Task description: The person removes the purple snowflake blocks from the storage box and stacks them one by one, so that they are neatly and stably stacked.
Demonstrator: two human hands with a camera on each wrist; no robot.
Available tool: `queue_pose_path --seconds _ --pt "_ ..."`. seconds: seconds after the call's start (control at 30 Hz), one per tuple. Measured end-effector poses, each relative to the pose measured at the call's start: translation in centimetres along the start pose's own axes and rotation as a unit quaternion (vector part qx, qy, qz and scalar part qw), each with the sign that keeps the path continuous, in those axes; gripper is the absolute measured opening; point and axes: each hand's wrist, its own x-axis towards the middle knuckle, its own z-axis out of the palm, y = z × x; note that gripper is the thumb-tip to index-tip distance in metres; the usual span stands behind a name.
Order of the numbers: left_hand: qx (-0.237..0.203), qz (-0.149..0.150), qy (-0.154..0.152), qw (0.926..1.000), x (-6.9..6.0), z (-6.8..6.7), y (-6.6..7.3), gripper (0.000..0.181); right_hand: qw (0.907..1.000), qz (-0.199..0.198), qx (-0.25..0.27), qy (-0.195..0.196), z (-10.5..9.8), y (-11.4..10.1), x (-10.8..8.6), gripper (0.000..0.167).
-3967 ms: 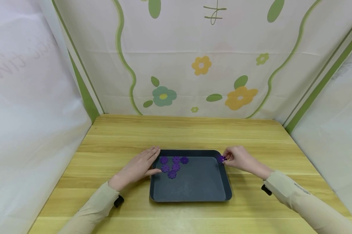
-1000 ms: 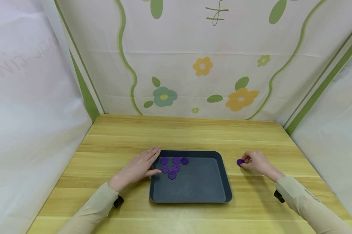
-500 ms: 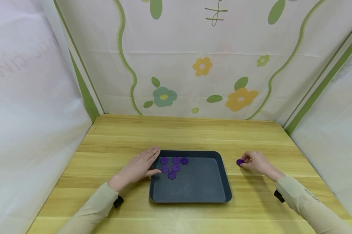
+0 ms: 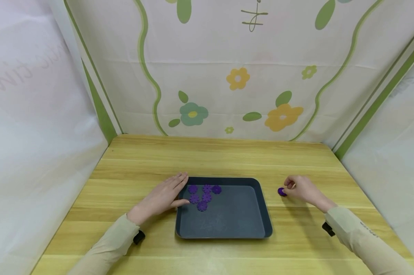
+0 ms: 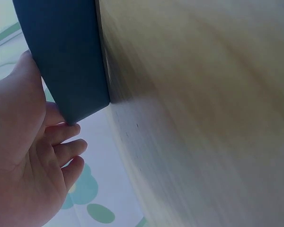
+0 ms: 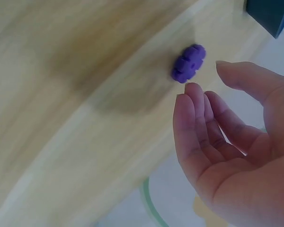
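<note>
In the head view, my left hand (image 4: pixel 160 198) rests on the left side of a dark tray (image 4: pixel 234 217), its thumb reaching over the rim. The left wrist view shows that hand (image 5: pixel 33 156) against the outer wall of the tray (image 5: pixel 66 56), fingers loosely bent near the corner. Several purple notched discs (image 4: pixel 202 206) lie in the tray's upper left. To the right of the tray, one more purple disc (image 4: pixel 281 191) is on the table beside my right hand (image 4: pixel 306 191). In the right wrist view, the fingers and thumb of this hand (image 6: pixel 232 142) stand apart, off the disc (image 6: pixel 188 63).
The wooden table (image 4: pixel 220 152) runs back to a white curtain (image 4: pixel 207 49) printed with flowers and leaves. More white sheets hang at the left (image 4: pixel 38 126) and right (image 4: pixel 392 152). A dark tray corner (image 6: pixel 270 14) shows in the right wrist view.
My right hand has moved right from the tray's right rim to the table with one disc, and its fingers have let that disc go. My left hand has kept its place.
</note>
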Motion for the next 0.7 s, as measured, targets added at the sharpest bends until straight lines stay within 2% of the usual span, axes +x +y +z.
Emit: queue_pose_path --seconds 0.33,0.7 --pt "0.002 0.000 0.002 1.0000 0.0 0.1 0.0 0.083 0.9997 -0.014 -0.011 0.016 -1.0 -1.7 0.7 0.019" --pt "0.001 0.000 0.005 1.0000 -0.1 0.1 -0.1 0.082 0.9988 -0.045 -0.018 0.010 -0.9 -4.7 1.8 0.017"
